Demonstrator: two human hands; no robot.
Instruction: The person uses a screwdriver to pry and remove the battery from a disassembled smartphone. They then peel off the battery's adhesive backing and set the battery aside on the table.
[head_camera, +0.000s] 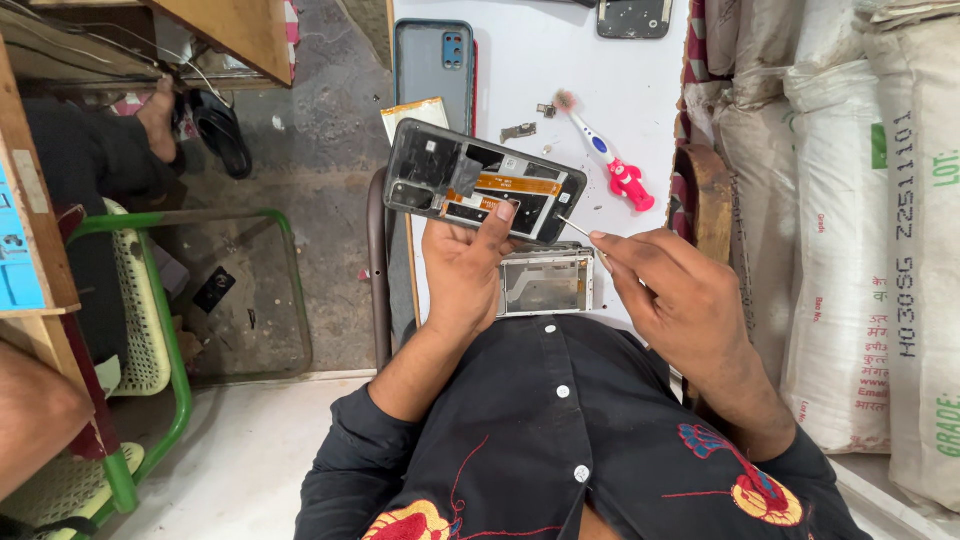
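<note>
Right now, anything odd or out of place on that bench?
A pink toothbrush lies among the phone parts on the white table. The left hand holds an opened phone, internals exposed; its back cover lies apart. The right hand pinches a thin tool.

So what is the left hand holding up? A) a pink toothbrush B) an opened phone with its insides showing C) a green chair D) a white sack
B: the left hand grips an opened phone with its back off, orange ribbon and dark parts showing, while the right hand points a thin metal tool at its edge; the pink toothbrush lies on the white table.
</note>
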